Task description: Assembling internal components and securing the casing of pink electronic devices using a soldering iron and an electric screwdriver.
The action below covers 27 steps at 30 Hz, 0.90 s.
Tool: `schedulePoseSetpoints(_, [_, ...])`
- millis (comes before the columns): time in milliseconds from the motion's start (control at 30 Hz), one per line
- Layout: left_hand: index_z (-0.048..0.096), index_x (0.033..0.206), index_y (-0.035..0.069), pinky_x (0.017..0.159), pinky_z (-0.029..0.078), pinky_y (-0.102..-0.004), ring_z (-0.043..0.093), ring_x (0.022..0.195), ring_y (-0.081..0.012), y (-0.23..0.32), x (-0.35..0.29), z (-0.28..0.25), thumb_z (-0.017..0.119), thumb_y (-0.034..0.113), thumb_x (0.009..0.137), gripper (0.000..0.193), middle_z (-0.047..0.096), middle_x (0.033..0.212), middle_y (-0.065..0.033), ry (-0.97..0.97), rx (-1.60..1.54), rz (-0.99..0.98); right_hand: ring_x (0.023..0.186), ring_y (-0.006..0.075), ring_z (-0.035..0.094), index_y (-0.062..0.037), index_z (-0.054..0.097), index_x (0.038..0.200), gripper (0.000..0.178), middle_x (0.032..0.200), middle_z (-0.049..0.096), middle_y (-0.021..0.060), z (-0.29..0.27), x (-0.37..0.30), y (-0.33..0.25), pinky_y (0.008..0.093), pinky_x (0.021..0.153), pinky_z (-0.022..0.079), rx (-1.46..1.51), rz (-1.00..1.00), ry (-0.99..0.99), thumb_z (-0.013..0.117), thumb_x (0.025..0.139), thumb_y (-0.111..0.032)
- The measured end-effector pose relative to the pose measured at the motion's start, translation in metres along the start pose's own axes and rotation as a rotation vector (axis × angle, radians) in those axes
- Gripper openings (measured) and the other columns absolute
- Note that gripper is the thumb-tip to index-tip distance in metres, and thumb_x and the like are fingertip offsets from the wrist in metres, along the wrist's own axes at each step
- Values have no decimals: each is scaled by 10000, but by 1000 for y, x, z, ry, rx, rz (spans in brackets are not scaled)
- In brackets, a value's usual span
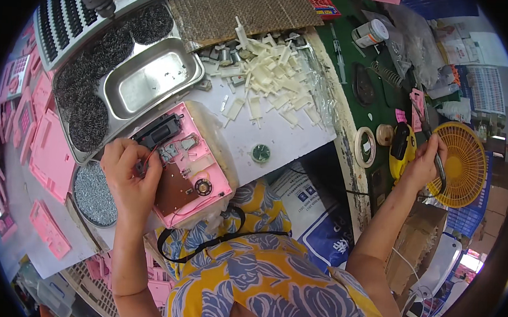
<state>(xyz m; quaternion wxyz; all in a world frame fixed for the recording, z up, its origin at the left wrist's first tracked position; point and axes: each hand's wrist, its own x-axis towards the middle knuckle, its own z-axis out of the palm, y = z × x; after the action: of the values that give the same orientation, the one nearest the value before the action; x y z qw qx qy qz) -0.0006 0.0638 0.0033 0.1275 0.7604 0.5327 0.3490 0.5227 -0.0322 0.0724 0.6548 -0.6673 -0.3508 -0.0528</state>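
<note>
A pink plastic case (225, 180) lies open in front of me, holding a brown board (178, 187), a round speaker (203, 186), thin wires and a black mechanism (161, 131). Over its left edge is my left hand (128, 168), its thumb and fingers pinched on a small dark part (142, 167) beside red wires. My right hand (423, 166) is off to the right, wrapped round a long dark-handled tool (441, 173) whose exact kind I cannot make out. The tool's upper end is near a pink piece (416, 104) on the green surface.
Metal tray (108, 85) of black springs and screw-filled dish (94, 195) stand left, among pink panels (53, 158). White plastic parts (271, 72) are heaped behind the case. A green coil (261, 153) lies right. Yellow basket (459, 171), tape ring (364, 146) and jar (378, 31) are farther right.
</note>
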Motion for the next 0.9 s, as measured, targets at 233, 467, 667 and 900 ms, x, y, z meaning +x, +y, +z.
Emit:
schedulePoseSetpoints(233, [594,755,33,678,395,-355,502,737,-228,4,4,-1,730,8,756,138,551,802,-69,-6,-6,-6,562,53,474,-71,645,1008,145,724,565,-13,39,45,41,192,472,312,197,337,-111,752,943,-146])
schedulePoseSetpoints(467, [638,769,100,770,391,-422,560,849,-288,-11,-1,-2,779,111,712,152,589,848,-66,15,-39,13,705,131,554,-67,581,1392,411,1096,713,120,-4,24,75,204,516,407,907,776,-599,617,1028,-255])
schedulePoseSetpoints(667, [650,738,149,783,360,-414,552,841,-251,-12,-5,-2,781,134,705,136,581,832,-8,31,-11,-15,677,93,396,15,411,1497,523,956,521,48,44,-67,17,211,499,344,780,785,-598,540,1072,-261])
schedulePoseSetpoints(900, [648,737,151,802,355,-411,539,849,-244,-12,-5,2,783,143,715,137,580,839,3,37,-27,-17,649,91,438,28,455,1425,422,881,498,51,99,-98,-26,200,514,365,638,605,-732,534,1055,-158])
